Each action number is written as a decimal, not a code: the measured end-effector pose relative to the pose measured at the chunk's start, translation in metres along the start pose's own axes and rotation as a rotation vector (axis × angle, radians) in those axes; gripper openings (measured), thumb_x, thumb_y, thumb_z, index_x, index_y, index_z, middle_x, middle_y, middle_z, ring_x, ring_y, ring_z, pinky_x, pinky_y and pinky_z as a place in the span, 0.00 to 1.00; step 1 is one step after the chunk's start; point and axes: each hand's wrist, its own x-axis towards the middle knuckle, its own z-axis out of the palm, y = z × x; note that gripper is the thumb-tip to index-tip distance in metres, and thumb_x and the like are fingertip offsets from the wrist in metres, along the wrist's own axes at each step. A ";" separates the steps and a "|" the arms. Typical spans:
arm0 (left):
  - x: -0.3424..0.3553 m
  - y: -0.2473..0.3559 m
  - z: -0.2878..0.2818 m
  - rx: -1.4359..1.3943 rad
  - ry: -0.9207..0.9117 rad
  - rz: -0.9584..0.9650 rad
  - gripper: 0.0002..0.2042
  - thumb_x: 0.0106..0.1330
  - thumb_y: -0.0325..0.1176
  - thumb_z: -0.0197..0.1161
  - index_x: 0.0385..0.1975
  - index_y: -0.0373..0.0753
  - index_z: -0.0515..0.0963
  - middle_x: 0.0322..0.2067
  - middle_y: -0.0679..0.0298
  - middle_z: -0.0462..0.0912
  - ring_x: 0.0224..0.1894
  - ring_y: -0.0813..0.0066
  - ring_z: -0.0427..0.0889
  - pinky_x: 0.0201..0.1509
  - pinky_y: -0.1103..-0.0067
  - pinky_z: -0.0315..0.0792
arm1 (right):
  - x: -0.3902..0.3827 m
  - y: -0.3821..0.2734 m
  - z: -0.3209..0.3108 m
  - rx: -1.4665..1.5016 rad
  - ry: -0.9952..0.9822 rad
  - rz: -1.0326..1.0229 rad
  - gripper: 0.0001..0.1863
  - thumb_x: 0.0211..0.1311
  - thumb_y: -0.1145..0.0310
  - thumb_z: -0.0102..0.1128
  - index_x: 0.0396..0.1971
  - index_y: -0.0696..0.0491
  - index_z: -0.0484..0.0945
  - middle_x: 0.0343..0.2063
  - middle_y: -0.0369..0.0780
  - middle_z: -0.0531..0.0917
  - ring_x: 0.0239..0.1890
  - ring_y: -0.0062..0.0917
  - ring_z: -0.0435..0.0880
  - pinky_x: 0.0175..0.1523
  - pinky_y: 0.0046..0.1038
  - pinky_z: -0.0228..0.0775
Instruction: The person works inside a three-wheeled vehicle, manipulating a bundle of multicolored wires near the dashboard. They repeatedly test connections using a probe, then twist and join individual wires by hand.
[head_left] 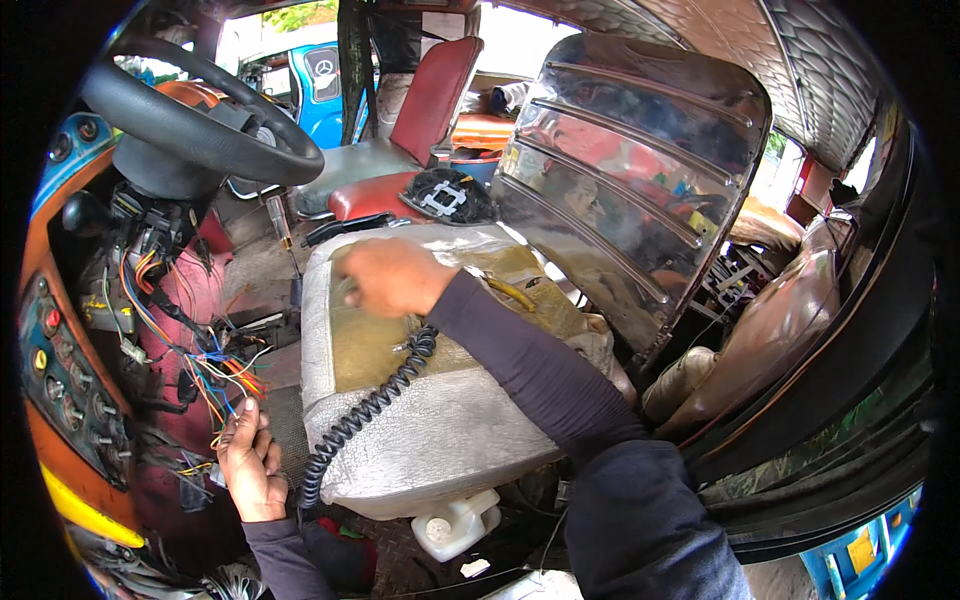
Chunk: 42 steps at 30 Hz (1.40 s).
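Note:
At lower left my left hand [250, 460] pinches a thin wire in a loose bundle of coloured wires [215, 365] that hangs below the steering column [165, 205]. My right hand [395, 275] is over the worn grey and olive seat cushion [430, 440], fingers curled and blurred; whether it holds anything is unclear. A black coiled cable [365, 410] runs down the cushion from just below that hand. A screwdriver [283, 230] with a clear handle is upright beyond the wires.
The steering wheel [290, 140] overhangs the left; a switch panel [70, 380] lines that side. A metal partition [630, 160] rises behind the cushion. A red seat [430, 110] and a black round object [450, 195] are at the back. A plastic jug [470, 530] is below the cushion.

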 end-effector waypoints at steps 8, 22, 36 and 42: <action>-0.015 0.003 -0.015 -0.079 -0.060 -0.008 0.09 0.67 0.31 0.68 0.43 0.37 0.82 0.30 0.72 0.79 0.18 0.91 0.61 0.17 0.89 0.52 | 0.025 -0.118 0.032 0.421 -0.149 -0.473 0.13 0.53 0.71 0.64 0.40 0.51 0.87 0.31 0.51 0.87 0.38 0.47 0.88 0.44 0.48 0.79; -0.007 0.000 -0.001 -0.010 -0.031 0.040 0.05 0.75 0.32 0.64 0.37 0.38 0.80 0.28 0.73 0.79 0.16 0.94 0.57 0.15 0.88 0.49 | 0.032 -0.116 0.063 0.636 0.066 -0.532 0.09 0.50 0.74 0.67 0.34 0.54 0.87 0.29 0.48 0.87 0.38 0.47 0.87 0.45 0.45 0.78; -0.013 -0.009 -0.002 0.430 -0.012 0.237 0.11 0.78 0.39 0.56 0.46 0.39 0.79 0.27 0.79 0.73 0.21 0.92 0.64 0.20 0.87 0.54 | 0.035 -0.120 0.061 0.491 0.134 -0.528 0.08 0.46 0.64 0.69 0.24 0.53 0.85 0.23 0.48 0.84 0.32 0.48 0.86 0.39 0.49 0.78; -0.040 -0.016 -0.010 0.490 0.040 0.251 0.09 0.75 0.32 0.58 0.42 0.34 0.82 0.23 0.77 0.72 0.19 0.91 0.65 0.20 0.84 0.56 | 0.035 -0.089 0.056 0.592 0.127 -0.365 0.09 0.54 0.75 0.65 0.37 0.58 0.83 0.32 0.50 0.83 0.41 0.47 0.84 0.48 0.44 0.75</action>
